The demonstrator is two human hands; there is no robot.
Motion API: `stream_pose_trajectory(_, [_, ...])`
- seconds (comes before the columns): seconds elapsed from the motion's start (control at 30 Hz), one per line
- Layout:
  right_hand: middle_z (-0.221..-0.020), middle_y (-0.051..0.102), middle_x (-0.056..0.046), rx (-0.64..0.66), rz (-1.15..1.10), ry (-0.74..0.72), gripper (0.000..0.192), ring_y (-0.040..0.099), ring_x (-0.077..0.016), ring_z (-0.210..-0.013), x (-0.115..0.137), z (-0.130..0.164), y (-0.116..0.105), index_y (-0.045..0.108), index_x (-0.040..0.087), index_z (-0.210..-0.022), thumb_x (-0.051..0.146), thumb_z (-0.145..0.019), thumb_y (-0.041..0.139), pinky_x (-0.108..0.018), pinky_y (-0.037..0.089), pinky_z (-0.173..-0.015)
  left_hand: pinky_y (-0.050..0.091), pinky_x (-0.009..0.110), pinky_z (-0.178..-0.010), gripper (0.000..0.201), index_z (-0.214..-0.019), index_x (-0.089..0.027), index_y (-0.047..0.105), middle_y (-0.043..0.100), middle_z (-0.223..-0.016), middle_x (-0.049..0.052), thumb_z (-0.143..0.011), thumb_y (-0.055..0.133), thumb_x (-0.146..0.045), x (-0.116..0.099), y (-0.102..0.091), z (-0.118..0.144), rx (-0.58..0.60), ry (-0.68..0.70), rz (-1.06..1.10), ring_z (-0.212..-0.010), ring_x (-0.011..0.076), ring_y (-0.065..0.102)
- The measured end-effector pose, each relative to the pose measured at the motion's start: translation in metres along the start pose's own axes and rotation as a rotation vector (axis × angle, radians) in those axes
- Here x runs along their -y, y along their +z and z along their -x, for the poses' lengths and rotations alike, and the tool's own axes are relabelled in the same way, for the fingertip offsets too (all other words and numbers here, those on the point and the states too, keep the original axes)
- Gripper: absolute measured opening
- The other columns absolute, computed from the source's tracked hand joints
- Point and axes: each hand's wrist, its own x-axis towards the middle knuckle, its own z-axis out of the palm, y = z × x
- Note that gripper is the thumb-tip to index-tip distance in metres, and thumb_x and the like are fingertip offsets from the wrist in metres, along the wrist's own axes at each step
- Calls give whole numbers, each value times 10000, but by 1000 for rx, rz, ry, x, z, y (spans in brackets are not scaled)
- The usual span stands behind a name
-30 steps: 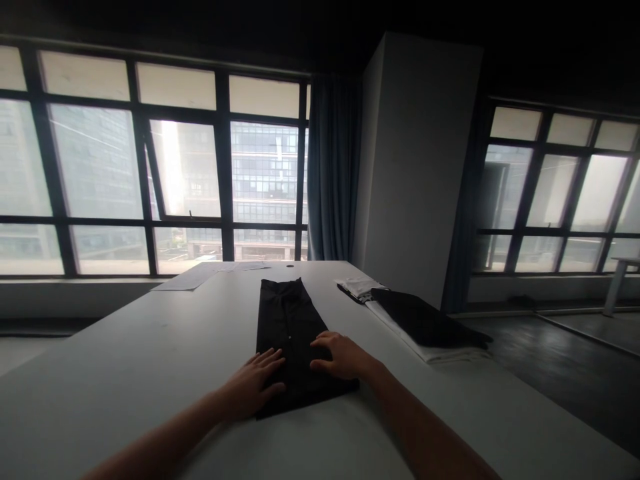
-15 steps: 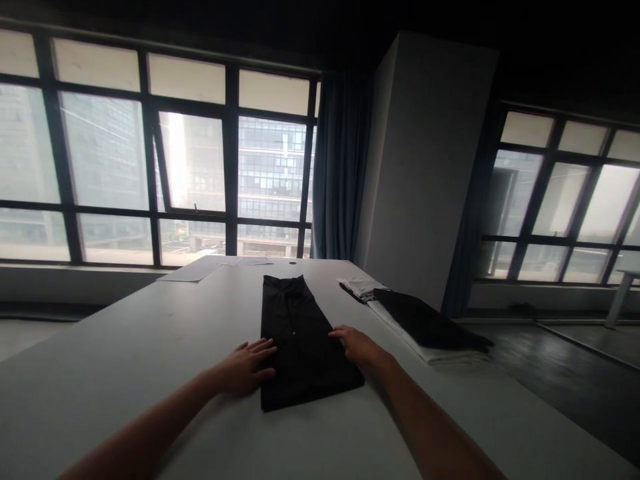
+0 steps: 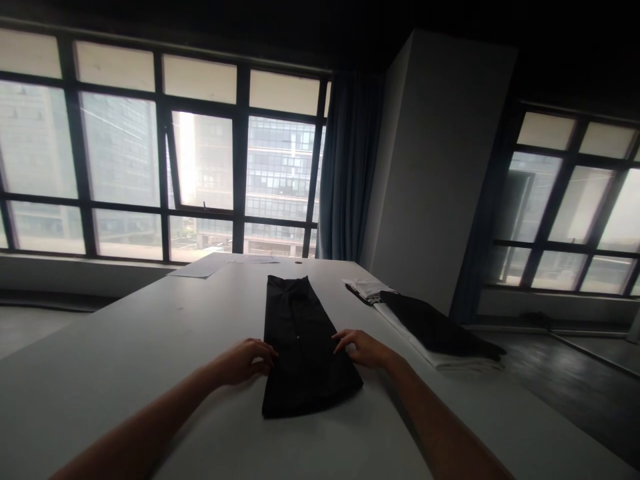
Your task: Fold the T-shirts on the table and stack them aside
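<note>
A long, narrow folded black garment (image 3: 300,343) lies lengthwise on the white table (image 3: 125,353), its near end close to me. My left hand (image 3: 245,360) rests at the garment's left edge with the fingers curled onto the cloth. At the right edge, my right hand (image 3: 363,348) touches the cloth with bent fingers. Whether either hand pinches the fabric is unclear in the dim light.
A stack of folded clothes (image 3: 430,327), black on top of white, lies at the table's right side. Sheets of paper (image 3: 200,267) lie at the far end. Large windows (image 3: 150,160), a curtain (image 3: 345,173) and a white pillar (image 3: 430,167) stand behind.
Both hands slid outward from on top of the garment's near end to its left and right edges, and the fingers curled. The view turned slightly.
</note>
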Motion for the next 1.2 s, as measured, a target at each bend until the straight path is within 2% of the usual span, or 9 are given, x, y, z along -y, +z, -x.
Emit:
stream_pose_trajectory(0.13, [-1152, 706, -76, 121, -163, -88, 228, 628, -252, -1093, 5, 5, -6, 790, 195, -919, 300, -759, 667, -372, 462, -992, 500, 334, -904, 257, -974, -248, 776, 770, -1026, 45, -849, 626, -417, -8, -23, 6, 63, -30, 89, -971, 231, 686])
stream_pose_trajectory(0.23, [-846, 728, -52, 183, -339, -54, 364, 657, -201, -812, 8, -1, -1, 759, 150, -869, 491, -756, 701, -321, 516, -786, 527, 312, -729, 286, -901, -201, 760, 748, -826, 35, -798, 671, -452, -5, -33, 6, 82, -91, 319, -770, 199, 673])
stream_pose_trajectory(0.4, [-675, 619, 6, -250, -504, 198, 458, 537, -106, -527, 4, -29, 25, 648, 132, -995, 564, -849, 598, -233, 438, -516, 522, 318, -608, 574, -997, -136, 672, 662, -742, 15, -685, 698, -617, 17, -20, -9, -265, -442, 659, -579, 144, 604])
stream_pose_trajectory(0.53, [-698, 609, 7, -276, -425, 303, 425, 532, -109, -509, -1, -36, 37, 581, 135, -1199, 413, -879, 619, -231, 426, -492, 492, 294, -572, 825, -1282, -137, 552, 669, -772, 26, -620, 754, -588, 27, -13, -9, -280, -633, 600, -587, 150, 601])
stream_pose_trajectory(0.63, [-740, 604, 11, -230, -316, 257, 438, 548, -101, -577, -1, -32, 37, 604, 147, -1233, 281, -824, 683, -219, 440, -553, 489, 285, -596, 906, -1336, -163, 519, 672, -829, 24, -543, 819, -483, 25, -14, -5, -182, -637, 491, -661, 172, 627])
stream_pose_trajectory(0.87, [-907, 685, -41, -158, 30, 242, 294, 631, -154, -800, 10, -22, 32, 763, 184, -1002, 142, -718, 697, -248, 475, -736, 519, 339, -702, 534, -1148, -201, 681, 706, -890, 52, -658, 703, -412, -1, -17, 2, 33, -581, -34, -783, 250, 684])
stream_pose_trajectory(1.0, [-1082, 688, -79, -188, 274, 219, 316, 646, -222, -967, 29, -15, 30, 739, 218, -1082, 254, -772, 682, -305, 481, -846, 500, 402, -882, 499, -1221, -237, 658, 704, -1121, 95, -789, 583, -477, -15, -12, 1, -52, -451, -289, -1041, 303, 651])
stream_pose_trajectory(1.1, [-1366, 561, -122, -275, 329, 80, 491, 534, -267, -1231, 42, -13, 37, 605, 215, -1320, 396, -863, 605, -371, 401, -1036, 356, 449, -1101, 623, -1414, -231, 500, 501, -1476, 109, -882, 454, -552, -10, 4, -3, -109, -354, -310, -1344, 307, 462])
stream_pose_trajectory(1.2, [-1567, 337, -102, -85, 287, 52, 641, 271, -286, -1450, 45, -14, 49, 417, 222, -1484, 516, -920, 495, -457, 181, -1186, 153, 495, -1199, 704, -1512, -226, 351, 248, -1612, 87, -925, 349, -615, 2, 20, -5, 23, -325, -256, -1491, 286, 197])
